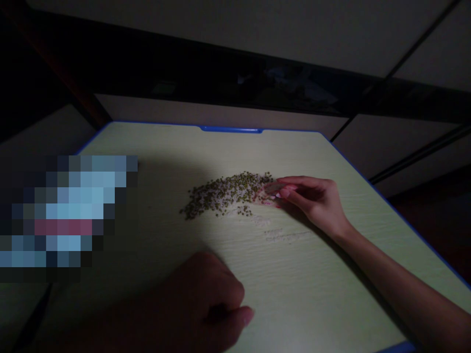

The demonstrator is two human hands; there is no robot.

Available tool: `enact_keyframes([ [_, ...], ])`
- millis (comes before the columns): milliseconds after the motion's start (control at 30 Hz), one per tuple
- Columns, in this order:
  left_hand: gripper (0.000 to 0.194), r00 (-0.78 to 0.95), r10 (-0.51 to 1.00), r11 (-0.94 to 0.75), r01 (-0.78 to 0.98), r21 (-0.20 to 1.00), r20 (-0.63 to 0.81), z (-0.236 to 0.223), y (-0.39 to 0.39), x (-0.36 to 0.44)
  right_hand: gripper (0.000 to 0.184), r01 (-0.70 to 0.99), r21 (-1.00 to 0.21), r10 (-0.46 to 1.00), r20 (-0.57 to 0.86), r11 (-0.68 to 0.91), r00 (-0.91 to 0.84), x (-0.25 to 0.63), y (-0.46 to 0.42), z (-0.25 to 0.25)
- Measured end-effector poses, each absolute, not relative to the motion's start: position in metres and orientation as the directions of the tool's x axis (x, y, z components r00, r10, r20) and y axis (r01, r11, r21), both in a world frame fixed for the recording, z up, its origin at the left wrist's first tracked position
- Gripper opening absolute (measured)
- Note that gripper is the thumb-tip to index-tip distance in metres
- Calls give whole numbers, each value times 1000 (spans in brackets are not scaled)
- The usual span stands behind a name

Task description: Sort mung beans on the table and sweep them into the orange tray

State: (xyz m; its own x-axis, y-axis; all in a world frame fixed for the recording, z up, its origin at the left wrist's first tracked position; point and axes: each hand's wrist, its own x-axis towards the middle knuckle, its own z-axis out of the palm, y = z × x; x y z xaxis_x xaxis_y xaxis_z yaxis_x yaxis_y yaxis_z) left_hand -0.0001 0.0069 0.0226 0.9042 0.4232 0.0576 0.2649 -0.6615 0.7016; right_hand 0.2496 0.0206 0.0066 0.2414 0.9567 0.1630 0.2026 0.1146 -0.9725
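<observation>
Left hand, fingers curled; contents, if any, cannot be told. Right hand, fingertips pinched on a thin, pinkish piece, at the right end of a heap of green seeds, on a pale, blue-edged table.

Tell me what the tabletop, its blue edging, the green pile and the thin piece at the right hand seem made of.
Tabletop: probably laminate, low sheen; fine streaks resemble wood grain.
Blue edging: likely plastic, smooth and evenly coloured.
Green pile: small seeds, perhaps mung beans, among paler grains.
Thin piece at the right hand: possibly plastic; too dim to tell.
</observation>
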Motion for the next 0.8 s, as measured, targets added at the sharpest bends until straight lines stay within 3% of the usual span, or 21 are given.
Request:
enact_keyframes([
  [300,39,928,371,-650,227,725,42,21,9,0,17,221,-966,956,183,132,230,247,23,6],
  [600,39,911,409,-659,261,706,45,24,10,0,18,216,-964,961,199,157,190,245,27,3],
  [800,39,900,431,-669,269,693,67,22,7,-1,18,333,-914,948,289,231,134,242,33,3],
])
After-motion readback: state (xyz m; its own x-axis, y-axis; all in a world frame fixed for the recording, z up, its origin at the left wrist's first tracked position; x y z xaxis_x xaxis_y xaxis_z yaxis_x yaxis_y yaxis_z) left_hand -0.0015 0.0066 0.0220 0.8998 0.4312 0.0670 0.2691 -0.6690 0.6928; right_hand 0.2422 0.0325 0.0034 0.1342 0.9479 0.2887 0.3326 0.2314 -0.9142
